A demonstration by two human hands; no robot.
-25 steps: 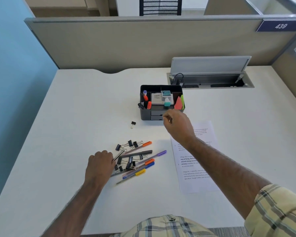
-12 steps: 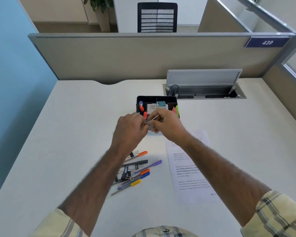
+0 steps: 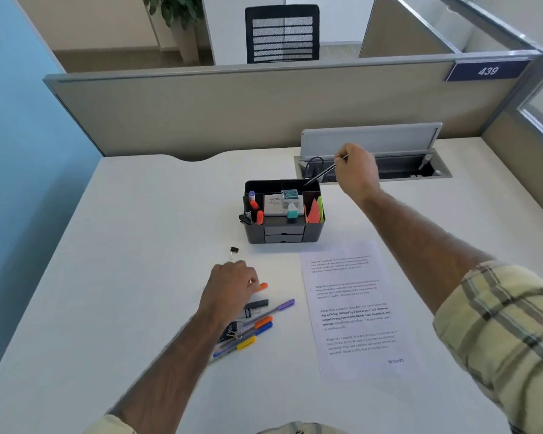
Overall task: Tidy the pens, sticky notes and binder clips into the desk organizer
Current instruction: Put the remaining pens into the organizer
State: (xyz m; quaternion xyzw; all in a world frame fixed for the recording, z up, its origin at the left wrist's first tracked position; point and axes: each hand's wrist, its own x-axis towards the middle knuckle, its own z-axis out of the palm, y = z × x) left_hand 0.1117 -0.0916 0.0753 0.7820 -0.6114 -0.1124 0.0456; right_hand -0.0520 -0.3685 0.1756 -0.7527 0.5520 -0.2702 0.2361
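1. risk, pen drop: the thin dark pen (image 3: pixel 322 173) is tilted, its lower tip just at the rear right compartment of the organizer (image 3: pixel 282 236). if released at this slant it may catch the rim and fall behind onto the desk (image 3: pixel 138 245) or toward the open cable tray (image 3: pixel 405 170).
2. risk, organizer shift: a tip pushed against the back wall could slide or tip the light box.
3. risk, left side: the left hand (image 3: pixel 229 289) lies over the pile of pens (image 3: pixel 257 327) and clips; a hasty grab may scatter them or roll a pen toward the printed sheet (image 3: pixel 355 308).
4. grip state: the right hand (image 3: pixel 356 172) is pinched narrow around the upper part of the thin pen. for the left hand, fingers are curled down on the pile near an orange cap (image 3: pixel 261 286); whether it holds anything cannot be told.
5. organizer appearance: black box, two small front drawers, markers at left, a pad and small boxes in the middle, orange and green sticky notes (image 3: pixel 314 210) at right.
6. remaining items: one binder clip (image 3: pixel 234 251) lies alone between the pile and the organizer.
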